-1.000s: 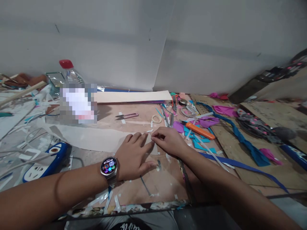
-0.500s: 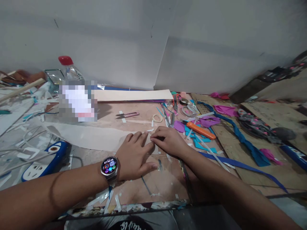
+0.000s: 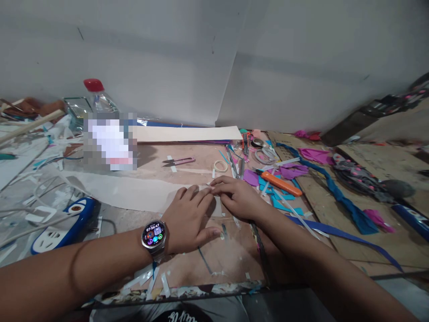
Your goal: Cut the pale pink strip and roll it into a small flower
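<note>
My left hand [image 3: 189, 217], with a watch [image 3: 153, 238] on its wrist, lies palm down with fingers stretched over a long pale paper strip [image 3: 127, 193]. Its thumb points right, over the tabletop. My right hand [image 3: 239, 197] is at the strip's right end, its fingertips drawn together just beside my left fingertips. A tiny white piece shows at those tips, but what they hold is hidden. Behind my hands lie thread snips [image 3: 179, 161] and a roll of narrow tape [image 3: 220, 166].
An orange utility knife [image 3: 281, 183] rests among coloured scraps at right, near a blue ribbon strip [image 3: 348, 235]. At left are a blue-white power strip [image 3: 63, 226] with cables and a red-capped bottle [image 3: 100, 98]. A pale board [image 3: 187, 133] lies along the wall.
My right fingertips have shifted slightly, with the index finger straighter and the gap beside the thumb smaller. My left hand stays almost in place on the strip.
</note>
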Available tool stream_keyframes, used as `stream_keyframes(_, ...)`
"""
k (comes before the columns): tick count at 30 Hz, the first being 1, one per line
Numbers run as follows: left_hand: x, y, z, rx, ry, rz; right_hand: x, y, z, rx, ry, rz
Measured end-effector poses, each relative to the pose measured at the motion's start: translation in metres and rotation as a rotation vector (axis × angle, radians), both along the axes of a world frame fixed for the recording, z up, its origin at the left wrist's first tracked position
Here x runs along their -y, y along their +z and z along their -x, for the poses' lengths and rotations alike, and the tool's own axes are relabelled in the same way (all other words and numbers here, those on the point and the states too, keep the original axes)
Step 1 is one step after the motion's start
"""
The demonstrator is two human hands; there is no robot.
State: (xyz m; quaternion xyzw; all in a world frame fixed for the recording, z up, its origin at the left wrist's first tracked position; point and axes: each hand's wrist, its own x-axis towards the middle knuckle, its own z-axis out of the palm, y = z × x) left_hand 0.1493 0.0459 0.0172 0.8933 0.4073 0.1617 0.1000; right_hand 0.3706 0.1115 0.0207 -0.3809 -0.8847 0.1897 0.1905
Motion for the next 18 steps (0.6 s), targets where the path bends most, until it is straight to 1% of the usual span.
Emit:
stream_keyframes(4, 0.0000, 0.0011, 0.0002, -0.013, 0.003, 0.003, -0.0002, -0.0002, 0.0017, -0.015, -0.013, 0.032)
stream_keyframes(9, 0.0001, 0.0025, -0.0005, -0.024, -0.007, -0.001, -0.0001, 0.0015, 0.0027, -0.045, -0.073, 0.005)
stream_keyframes(12, 0.0001, 0.0029, -0.0004, -0.029, -0.002, -0.003, -0.0021, 0.0022, 0.0006, -0.069, -0.061, -0.009)
stream_keyframes(18, -0.0001, 0.0002, -0.0004, -0.053, 0.005, -0.028, -0.0075, -0.0027, -0.0071, 0.007, 0.010, 0.028)
